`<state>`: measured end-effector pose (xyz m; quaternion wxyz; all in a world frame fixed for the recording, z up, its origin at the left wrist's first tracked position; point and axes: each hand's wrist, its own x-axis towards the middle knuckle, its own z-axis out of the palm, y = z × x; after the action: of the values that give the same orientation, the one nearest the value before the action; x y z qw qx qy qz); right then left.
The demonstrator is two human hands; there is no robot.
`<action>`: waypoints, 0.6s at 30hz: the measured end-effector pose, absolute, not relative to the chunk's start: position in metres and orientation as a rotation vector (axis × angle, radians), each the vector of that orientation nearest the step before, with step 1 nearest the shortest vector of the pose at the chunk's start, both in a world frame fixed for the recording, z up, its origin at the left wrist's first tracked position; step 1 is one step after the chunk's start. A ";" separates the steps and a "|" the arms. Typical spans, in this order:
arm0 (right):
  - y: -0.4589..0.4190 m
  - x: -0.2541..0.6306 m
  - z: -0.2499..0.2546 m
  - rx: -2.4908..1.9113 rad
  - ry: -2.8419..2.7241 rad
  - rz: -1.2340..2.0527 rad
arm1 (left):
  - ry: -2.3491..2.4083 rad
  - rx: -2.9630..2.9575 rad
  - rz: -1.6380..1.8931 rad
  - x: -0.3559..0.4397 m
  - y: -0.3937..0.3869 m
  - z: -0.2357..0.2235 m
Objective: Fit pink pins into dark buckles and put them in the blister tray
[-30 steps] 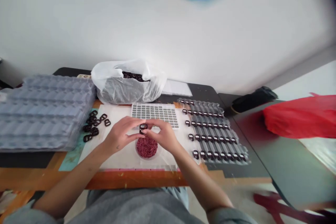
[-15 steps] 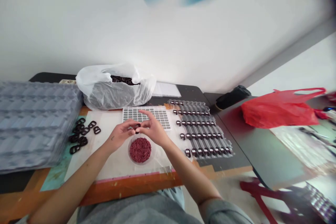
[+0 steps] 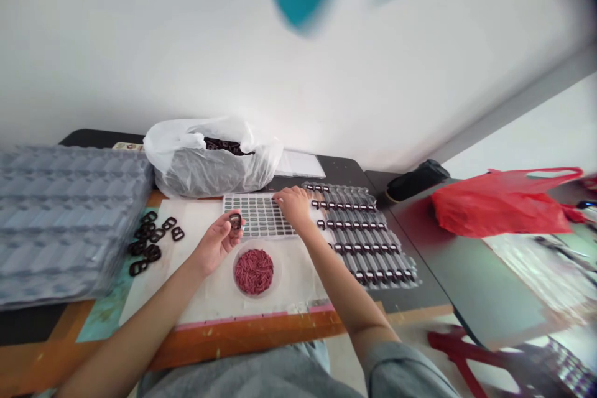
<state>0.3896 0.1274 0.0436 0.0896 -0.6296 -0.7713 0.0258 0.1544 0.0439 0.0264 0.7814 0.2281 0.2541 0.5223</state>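
Dark plastic buckle held in the curled fingers of the left hand, near the grey slotted tray. Right hand: fingers bunched on the tray, any held piece hidden. A loose grip could drop the buckle into the bowl of red clips.

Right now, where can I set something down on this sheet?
Bare white sheet shows between the dark loops and the grey grid tray, and around the bowl of red pieces. Crowded: the loaded grey trays at right.
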 end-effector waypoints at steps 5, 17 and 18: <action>0.135 0.392 0.045 -1.872 -2.344 0.060 | 0.514 0.431 1.078 0.158 0.042 0.023; 0.117 0.379 0.066 -1.715 -2.312 0.026 | 0.570 0.473 1.068 0.160 0.040 0.026; 0.105 0.373 0.073 -1.625 -2.289 0.035 | 0.585 0.477 1.067 0.160 0.040 0.026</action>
<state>0.3726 0.1050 0.0731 0.1662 -0.5707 -0.8040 0.0122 0.1599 0.0399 0.0262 0.7939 0.2220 0.2720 0.4965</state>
